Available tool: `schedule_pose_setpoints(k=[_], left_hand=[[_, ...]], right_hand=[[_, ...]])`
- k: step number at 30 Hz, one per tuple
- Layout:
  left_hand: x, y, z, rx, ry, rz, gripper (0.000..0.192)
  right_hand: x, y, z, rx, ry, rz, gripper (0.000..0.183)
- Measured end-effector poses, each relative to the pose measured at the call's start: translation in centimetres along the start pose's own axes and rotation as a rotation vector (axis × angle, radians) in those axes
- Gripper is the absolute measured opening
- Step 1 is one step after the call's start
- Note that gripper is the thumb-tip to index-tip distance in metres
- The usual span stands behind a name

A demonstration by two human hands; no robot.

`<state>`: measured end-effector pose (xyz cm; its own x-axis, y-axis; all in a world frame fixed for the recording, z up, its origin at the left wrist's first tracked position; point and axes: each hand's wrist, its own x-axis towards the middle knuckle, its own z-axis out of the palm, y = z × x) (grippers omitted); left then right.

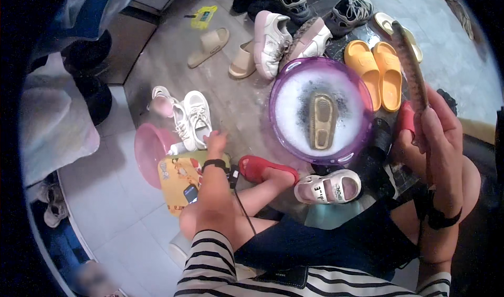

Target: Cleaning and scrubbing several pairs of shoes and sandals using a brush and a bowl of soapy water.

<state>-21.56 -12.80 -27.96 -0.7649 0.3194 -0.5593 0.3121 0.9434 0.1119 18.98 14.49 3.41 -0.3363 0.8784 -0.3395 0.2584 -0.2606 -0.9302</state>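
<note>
My left hand reaches out at the heel of a white lace-up sneaker; contact with the shoe is unclear. Its fingers look spread and nothing shows in them. In my raised right hand is a long, narrow brown object, seen edge-on and pointing away from me, its exact kind unclear. Between my hands stands a purple plastic basin of white suds. A brown slide sandal floats there, sole up, with dark grime in the foam around it.
Yellow slides, muddy white sneakers and a white sandal surround the basin. By my left arm are a pink basin and a yellow printed box bearing a phone. Beige slides lie farther off.
</note>
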Motion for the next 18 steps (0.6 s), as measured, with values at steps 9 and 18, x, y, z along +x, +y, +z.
schedule_pose_setpoints(k=[9, 18], left_hand=[[0.9, -0.6, -0.2, 0.675, -0.195, 0.069, 0.049], [-5.0, 8.6, -1.5, 0.368, -0.166, 0.177, 0.050]], right_hand=[[0.6, 1.3, -0.5, -0.005, 0.067, -0.032, 0.038], [-0.4, 0.2, 0.4, 0.100, -0.005, -0.005, 0.040]])
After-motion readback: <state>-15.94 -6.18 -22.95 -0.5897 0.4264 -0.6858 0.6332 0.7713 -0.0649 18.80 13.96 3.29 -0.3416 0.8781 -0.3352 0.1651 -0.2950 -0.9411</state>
